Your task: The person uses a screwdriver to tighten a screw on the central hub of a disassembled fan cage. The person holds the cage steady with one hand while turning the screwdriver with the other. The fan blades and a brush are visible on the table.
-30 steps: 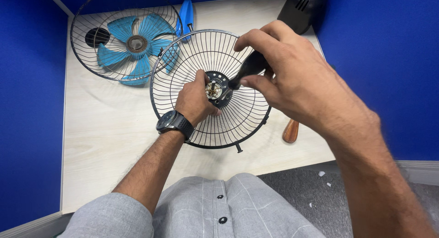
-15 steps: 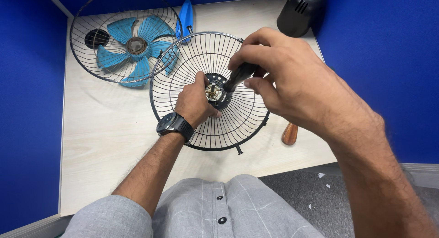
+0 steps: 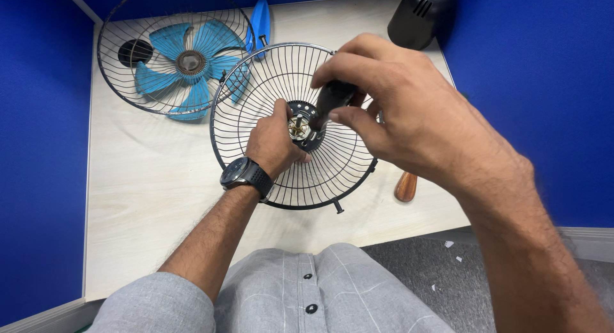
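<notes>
The wire fan guard (image 3: pixel 300 125) lies flat near the middle of the pale tabletop (image 3: pixel 147 199), its black hub plate (image 3: pixel 306 125) facing up. The left hand (image 3: pixel 275 141) reaches in from below with the wrist bent, a dark wristwatch (image 3: pixel 246 174) on it, fingers curled around the hub and pinching the brass-coloured fitting (image 3: pixel 297 126) at its centre. The right hand (image 3: pixel 396 109) comes in from the right, raised above the guard, forearm slanting down toward the lower right corner; its thumb and fingers are clenched around a dark tool handle (image 3: pixel 332 98) whose tip meets the hub just beside the left fingertips. Behind and to the left sits a second guard (image 3: pixel 121 71) holding blue fan blades (image 3: pixel 185 61), its rim overlapped by the nearer guard. A black motor housing (image 3: pixel 419 13) stands at the far right edge, and a brown wooden handle (image 3: pixel 405 186) lies near the right side of the guard
</notes>
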